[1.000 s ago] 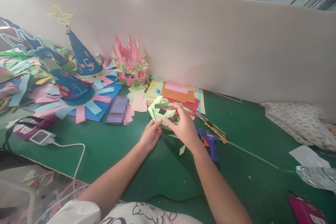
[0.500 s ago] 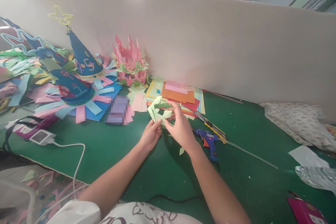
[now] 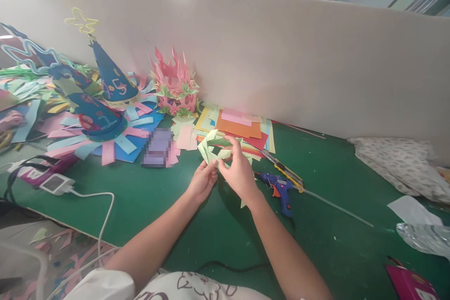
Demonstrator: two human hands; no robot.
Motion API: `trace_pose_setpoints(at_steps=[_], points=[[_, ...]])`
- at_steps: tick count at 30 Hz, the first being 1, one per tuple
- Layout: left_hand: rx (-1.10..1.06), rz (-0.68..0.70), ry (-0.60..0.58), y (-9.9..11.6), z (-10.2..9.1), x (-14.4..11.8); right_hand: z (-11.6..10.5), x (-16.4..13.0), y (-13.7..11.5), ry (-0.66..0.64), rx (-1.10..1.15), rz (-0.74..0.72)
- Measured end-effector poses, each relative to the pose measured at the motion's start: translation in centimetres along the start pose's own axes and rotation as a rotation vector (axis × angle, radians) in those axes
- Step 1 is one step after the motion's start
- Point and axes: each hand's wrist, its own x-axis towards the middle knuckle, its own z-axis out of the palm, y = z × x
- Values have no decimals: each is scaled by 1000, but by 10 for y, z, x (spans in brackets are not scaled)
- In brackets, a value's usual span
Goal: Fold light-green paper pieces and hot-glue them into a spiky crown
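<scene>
A pale green folded-paper ring (image 3: 210, 146) is held above the table between both hands. My left hand (image 3: 203, 179) pinches its lower left edge, thumb on top. My right hand (image 3: 239, 171) is closed round its right side, thumb and forefinger on the folded paper; some of its other fingers are hidden behind. Just right of my right hand lies a blue glue gun (image 3: 279, 187) with an orange trigger and a long clear glue stick (image 3: 337, 207). Beside it rests a yellow-and-black utility knife (image 3: 286, 173).
Behind the ring lie stacked coloured papers (image 3: 239, 126). A pink paper crown (image 3: 174, 84) stands near the divider (image 3: 281, 56). Blue cone hats (image 3: 112, 75) with paper strips are on the left, near a phone (image 3: 157, 147) and a white cable (image 3: 108, 206). A patterned cloth (image 3: 393, 164) lies right.
My right hand has shifted slightly left along the ring, and its fingers have moved on the paper. My left hand has kept its place and its pinch.
</scene>
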Motion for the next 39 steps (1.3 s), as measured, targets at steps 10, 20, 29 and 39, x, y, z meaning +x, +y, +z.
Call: trace_pose_setpoints(at_steps=[10,20,29,39], points=[[7,-5,-4,1,2,-1,1,0,0,-5,13,6],[-29,-27,-38,0,1,0,-1,1,-2,2,34,35],[-17,-24,-49,-2,-2,1,0,1,-1,21,10,37],[0,-18,-57,-3,-2,3,-1,2,-2,2,-16,5]])
